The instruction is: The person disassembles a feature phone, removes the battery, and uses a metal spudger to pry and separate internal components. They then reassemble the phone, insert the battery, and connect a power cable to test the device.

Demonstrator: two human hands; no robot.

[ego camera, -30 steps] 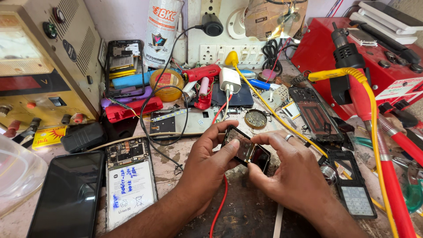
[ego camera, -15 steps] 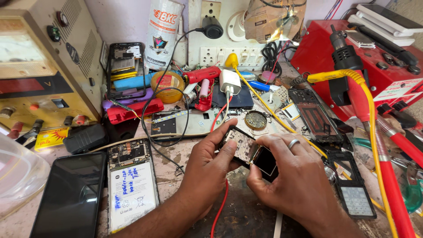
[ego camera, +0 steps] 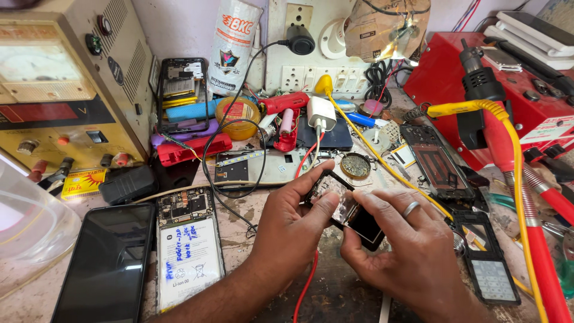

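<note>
Hands meet over the middle of the cluttered workbench (ego camera: 251,212): the left hand (ego camera: 293,230) and the right hand (ego camera: 406,248) both pinch a small black phone part (ego camera: 353,212), thumbs pressed on its shiny face, holding it tilted just above the bench. A red wire (ego camera: 306,284) runs under the left wrist. An opened phone (ego camera: 188,245) lies well to the left.

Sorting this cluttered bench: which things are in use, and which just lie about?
In use:
- left hand
- right hand
- small black rectangular phone part, held by both

Lying about:
- opened phone showing white battery
- black glass phone
- red hot-air station
</note>
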